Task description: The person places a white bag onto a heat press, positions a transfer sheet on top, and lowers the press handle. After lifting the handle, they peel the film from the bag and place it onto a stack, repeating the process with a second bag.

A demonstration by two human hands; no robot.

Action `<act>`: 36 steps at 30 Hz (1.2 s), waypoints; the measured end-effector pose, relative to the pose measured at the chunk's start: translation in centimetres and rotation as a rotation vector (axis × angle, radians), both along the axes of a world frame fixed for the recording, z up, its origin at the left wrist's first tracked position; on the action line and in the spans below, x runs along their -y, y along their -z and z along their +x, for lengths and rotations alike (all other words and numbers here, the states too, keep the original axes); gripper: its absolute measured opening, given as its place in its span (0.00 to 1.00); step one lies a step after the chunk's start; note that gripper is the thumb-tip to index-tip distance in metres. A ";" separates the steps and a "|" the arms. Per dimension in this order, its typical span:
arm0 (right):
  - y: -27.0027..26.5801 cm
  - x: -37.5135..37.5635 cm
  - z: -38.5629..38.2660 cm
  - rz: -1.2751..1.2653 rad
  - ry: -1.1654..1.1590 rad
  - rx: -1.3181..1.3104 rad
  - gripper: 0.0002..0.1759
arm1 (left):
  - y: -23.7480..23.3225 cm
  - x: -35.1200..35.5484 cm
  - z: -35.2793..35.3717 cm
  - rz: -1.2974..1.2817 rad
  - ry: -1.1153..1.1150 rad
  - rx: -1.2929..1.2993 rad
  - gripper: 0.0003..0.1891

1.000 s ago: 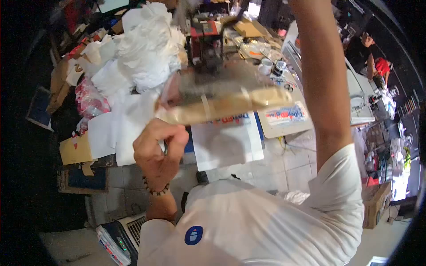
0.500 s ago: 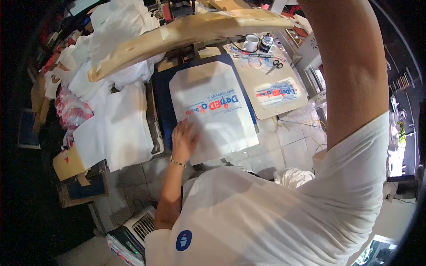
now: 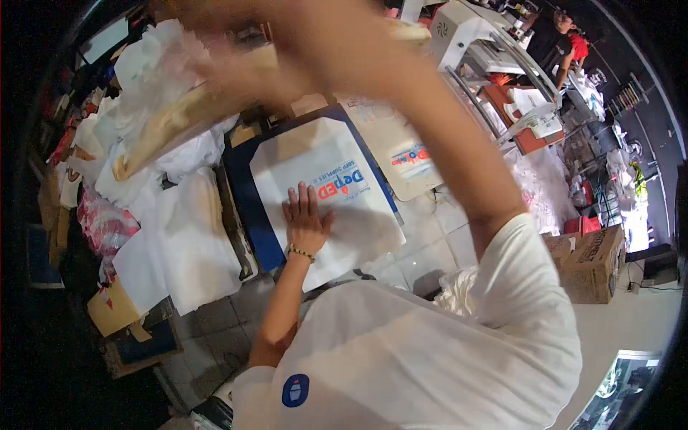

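Flat on a white printed bag (image 3: 358,222) lies my left hand (image 3: 308,220), fingers spread, just below the red and blue lettering. The bag rests on a dark blue board (image 3: 247,215). My right arm crosses the upper part of the view; my right hand (image 3: 236,68) is smeared by motion near a long tan padded bar (image 3: 179,125), and its fingers cannot be made out. A beige board (image 3: 373,136) with similar print is partly covered by my right forearm.
White bags (image 3: 197,236) and crumpled plastic (image 3: 161,61) are piled at the left. A white machine (image 3: 462,36) stands at the upper right, with a person (image 3: 562,43) beyond it. A cardboard box (image 3: 591,265) sits at the right.
My right arm has swung left across the view, over the tan bar. My left hand has moved further onto the bag, with fingers spread. The view has shifted, showing more of the right side.
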State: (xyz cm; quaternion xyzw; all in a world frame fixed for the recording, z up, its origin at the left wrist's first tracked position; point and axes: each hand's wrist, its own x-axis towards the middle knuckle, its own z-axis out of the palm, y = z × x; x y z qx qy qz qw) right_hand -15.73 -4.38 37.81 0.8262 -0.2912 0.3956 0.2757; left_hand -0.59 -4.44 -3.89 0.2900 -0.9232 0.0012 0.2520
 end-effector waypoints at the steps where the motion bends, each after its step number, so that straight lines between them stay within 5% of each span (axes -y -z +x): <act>1: 5.3 -2.8 0.7 0.215 -0.057 0.070 0.18 | 0.3 -0.2 0.2 -0.018 -0.001 -0.030 0.38; 2: 9.6 -4.6 0.9 0.494 0.008 0.072 0.18 | -0.3 0.2 0.2 0.238 -0.019 0.143 0.37; 4: 22.7 -4.1 -0.4 0.749 0.137 0.174 0.20 | -2.2 0.3 1.1 0.211 -0.051 0.209 0.36; 8: 37.9 -8.5 -3.0 0.812 0.570 0.082 0.28 | -1.9 1.2 4.0 0.128 -0.074 0.154 0.28; 15: 39.5 -12.8 -4.9 0.873 0.952 0.228 0.37 | -2.6 4.8 7.0 0.138 -0.082 -0.008 0.23; 23: 40.9 -17.3 -6.2 0.811 0.772 0.761 0.42 | -1.9 7.7 6.3 0.235 -0.169 -0.144 0.17; 27: 40.6 -19.7 -5.4 0.766 0.962 0.702 0.40 | -3.2 7.3 5.0 0.255 -0.273 -0.171 0.07; 29: 41.1 -20.3 -5.2 0.650 0.962 0.672 0.40 | -3.2 6.5 4.5 0.136 -0.221 -0.193 0.04; 30: 40.9 -20.7 -5.0 0.789 0.926 0.814 0.39 | -3.3 5.7 4.1 0.134 -0.218 -0.193 0.04; 32: 40.9 -21.1 -5.1 0.924 0.881 0.958 0.38 | -3.5 3.4 3.5 0.311 0.199 -0.183 0.03; 36: 41.5 -21.3 -5.5 0.891 0.807 1.064 0.34 | -5.0 0.4 1.8 0.191 0.016 -0.294 0.03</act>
